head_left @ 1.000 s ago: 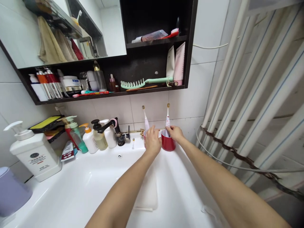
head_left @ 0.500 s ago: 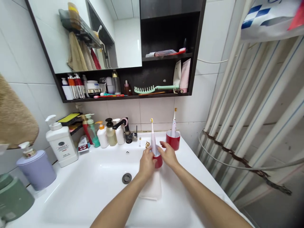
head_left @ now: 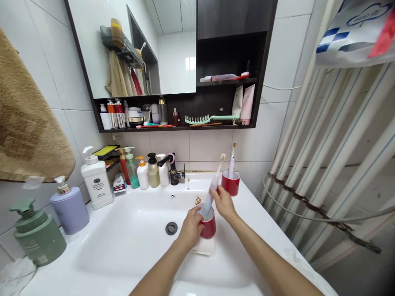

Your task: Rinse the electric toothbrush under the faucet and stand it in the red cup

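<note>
My left hand (head_left: pixel 190 228) grips a red cup (head_left: pixel 210 228) from its left side, fingers over the rim. With my right hand (head_left: pixel 224 203) I hold a pale pink-and-blue electric toothbrush (head_left: pixel 212 191), its lower end inside this cup and its head leaning to the right. Under the cup, a folded white cloth (head_left: pixel 205 248) lies on the right part of the sink. Behind my right hand stands another red cup (head_left: pixel 233 188) holding a pale electric toothbrush (head_left: pixel 231 166). A small gold ornament (head_left: pixel 198 200) sits just past the held cup.
The white sink (head_left: pixel 123 250) has a dark drain (head_left: pixel 171 228) and a black faucet (head_left: pixel 175 174). Pump bottles (head_left: pixel 153 172) line the back left, with a lilac bottle (head_left: pixel 70 211) and a green bottle (head_left: pixel 41 240) nearer. A dark cabinet (head_left: pixel 228 45) hangs above; pipes (head_left: pixel 321 131) run along the right.
The toothbrush has gone from upright to leaning right, with my right hand now closed around it. The cup has come nearer to me. The view has shifted slightly left.
</note>
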`<state>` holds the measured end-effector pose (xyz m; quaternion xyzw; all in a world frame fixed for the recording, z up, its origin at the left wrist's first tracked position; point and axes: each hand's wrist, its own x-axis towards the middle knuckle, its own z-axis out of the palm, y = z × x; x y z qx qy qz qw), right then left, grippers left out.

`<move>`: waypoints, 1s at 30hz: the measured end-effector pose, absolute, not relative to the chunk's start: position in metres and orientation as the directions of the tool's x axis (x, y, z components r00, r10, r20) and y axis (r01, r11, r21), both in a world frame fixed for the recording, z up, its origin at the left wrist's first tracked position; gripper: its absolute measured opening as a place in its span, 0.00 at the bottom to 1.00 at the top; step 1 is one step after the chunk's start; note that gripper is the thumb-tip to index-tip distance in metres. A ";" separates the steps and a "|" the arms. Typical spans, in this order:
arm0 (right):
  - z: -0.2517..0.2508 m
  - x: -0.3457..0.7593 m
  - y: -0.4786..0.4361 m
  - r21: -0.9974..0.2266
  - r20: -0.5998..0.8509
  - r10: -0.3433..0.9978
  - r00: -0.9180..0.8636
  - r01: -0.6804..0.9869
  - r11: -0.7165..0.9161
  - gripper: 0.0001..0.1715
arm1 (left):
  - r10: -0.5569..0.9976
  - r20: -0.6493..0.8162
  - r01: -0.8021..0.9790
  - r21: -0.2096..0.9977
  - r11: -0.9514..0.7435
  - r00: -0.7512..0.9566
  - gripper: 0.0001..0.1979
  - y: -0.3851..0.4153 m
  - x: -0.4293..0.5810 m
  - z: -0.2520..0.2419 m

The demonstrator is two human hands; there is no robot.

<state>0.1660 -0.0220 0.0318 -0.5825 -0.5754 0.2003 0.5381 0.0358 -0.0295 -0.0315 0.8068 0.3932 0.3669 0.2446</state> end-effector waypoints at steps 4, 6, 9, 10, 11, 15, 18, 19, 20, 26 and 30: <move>0.057 0.167 -0.042 -0.889 0.380 0.904 0.196 0.350 0.297 0.19 | 0.819 0.407 0.402 0.725 -0.559 0.404 0.13 -0.030 0.033 -0.028; 0.056 0.159 -0.057 -0.931 0.291 0.953 0.088 0.258 0.260 0.19 | 0.837 0.436 0.300 0.793 -0.531 0.331 0.15 -0.029 0.030 -0.023; 0.039 0.143 -0.075 -0.996 0.062 0.988 -0.140 0.049 0.070 0.20 | 0.920 0.359 -0.013 0.932 -0.362 0.158 0.12 -0.025 0.026 -0.013; 0.033 0.138 -0.078 -1.000 0.020 0.982 -0.190 0.019 0.024 0.20 | 0.946 0.295 -0.158 0.949 -0.274 0.133 0.11 -0.024 0.025 -0.010; 0.026 0.134 -0.080 -1.000 -0.008 0.976 -0.219 0.008 -0.007 0.20 | 0.965 0.227 -0.296 0.938 -0.180 0.134 0.12 -0.022 0.024 -0.008; 0.013 0.127 -0.079 -0.993 -0.111 0.963 -0.244 0.002 -0.114 0.18 | 0.977 0.056 -0.537 0.841 0.064 0.205 0.14 -0.017 0.021 -0.005; 0.009 0.128 -0.077 -0.987 -0.160 0.942 -0.294 0.025 -0.160 0.15 | 0.986 0.008 -0.587 0.805 0.092 0.166 0.11 -0.011 0.018 -0.006; 0.008 0.129 -0.077 -0.985 -0.173 0.933 -0.316 0.049 -0.166 0.14 | 0.990 0.004 -0.611 0.787 0.082 0.138 0.11 -0.008 0.016 -0.006; 0.006 0.130 -0.076 -0.983 -0.182 0.928 -0.326 0.085 -0.163 0.13 | 0.994 0.001 -0.632 0.772 0.068 0.108 0.10 -0.005 0.015 -0.007; -0.001 0.123 -0.075 -0.901 0.015 0.989 -0.148 0.427 0.078 0.10 | 0.999 -0.045 -0.683 0.730 0.037 0.006 0.06 0.004 0.010 -0.004; -0.001 0.116 -0.076 -0.915 -0.077 0.980 -0.183 0.402 0.003 0.11 | 0.998 -0.064 -0.674 0.737 0.039 -0.013 0.06 0.002 0.010 -0.001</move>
